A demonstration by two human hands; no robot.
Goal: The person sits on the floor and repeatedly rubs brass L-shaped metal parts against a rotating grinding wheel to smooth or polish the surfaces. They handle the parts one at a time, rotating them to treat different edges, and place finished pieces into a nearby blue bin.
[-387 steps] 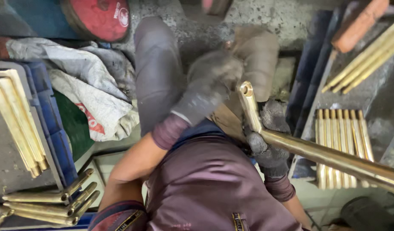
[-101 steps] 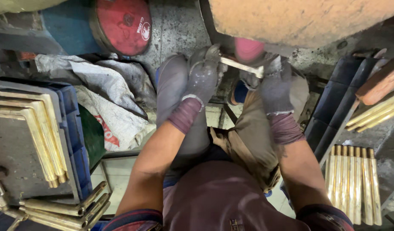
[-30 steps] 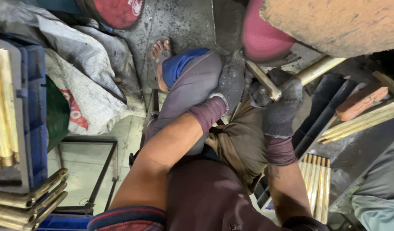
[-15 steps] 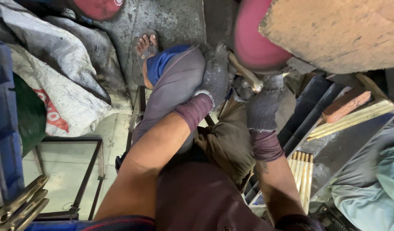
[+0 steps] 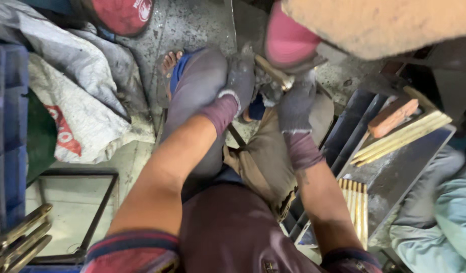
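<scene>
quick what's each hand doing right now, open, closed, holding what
Left hand: gloved, closed on the brass rod.
Right hand: gloved, closed on the same rod, by the pink wheel.

Dim, flat indoor light with soft shadows; the frame is slightly motion-blurred, with wide-angle stretching toward the edges.

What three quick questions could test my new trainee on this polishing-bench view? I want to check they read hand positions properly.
1. True or false: both hands wear grey gloves.
2. Which hand grips the brass rod nearer the pink wheel: A left hand, B right hand?
3. Fill in: a reddish-brown block lies on the grey tray beside loose brass ____.

Key: 1 true; 2 B; 3 rods.
</scene>
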